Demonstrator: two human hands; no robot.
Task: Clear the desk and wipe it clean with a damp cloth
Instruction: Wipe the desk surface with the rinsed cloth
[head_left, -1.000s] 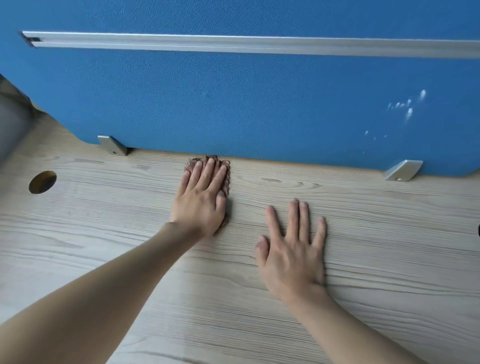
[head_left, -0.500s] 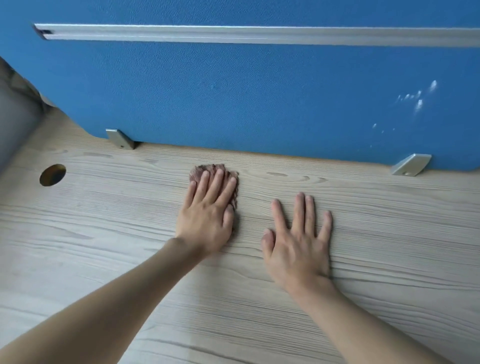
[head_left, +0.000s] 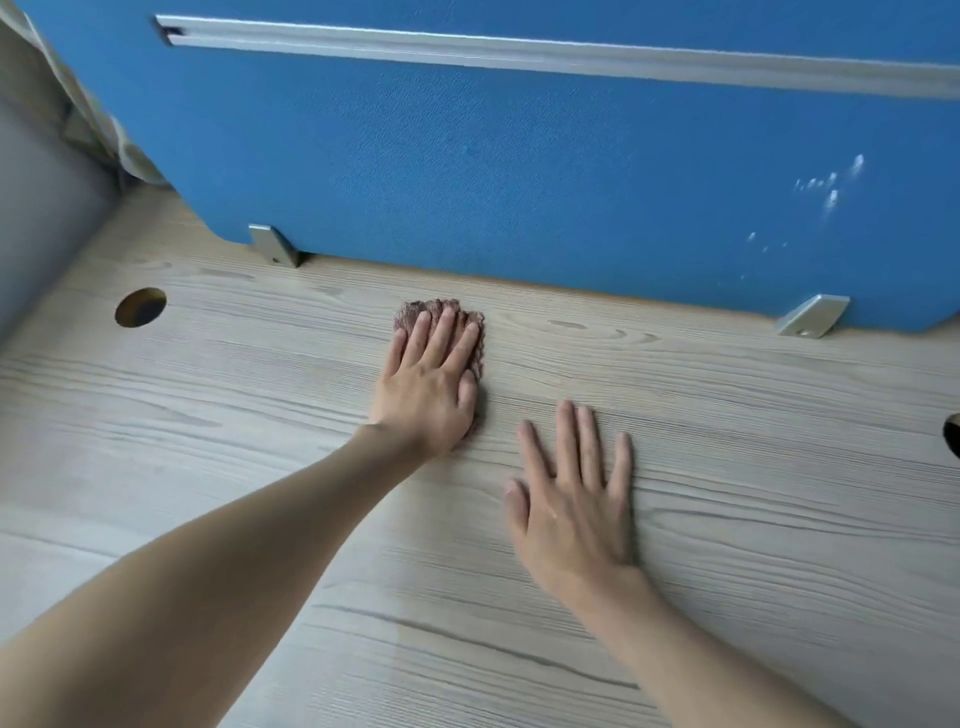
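A small brown cloth (head_left: 410, 313) lies flat on the pale wood-grain desk (head_left: 753, 467), a short way in front of the blue partition. My left hand (head_left: 428, 387) presses flat on top of it, fingers together, hiding most of the cloth. Only the cloth's far edge and right side show. My right hand (head_left: 571, 499) rests palm down on the bare desk to the right and nearer me, fingers spread, holding nothing.
The blue partition (head_left: 519, 171) with a silver rail stands along the desk's far edge on two metal brackets (head_left: 272, 244) (head_left: 810, 314). A round cable hole (head_left: 140, 306) is at the far left, another hole (head_left: 953, 434) at the right edge. A grey panel (head_left: 41, 208) bounds the left.
My left hand has drawn the cloth back from the partition's foot toward me. My right hand has stayed flat on the desk. The view has shifted left.
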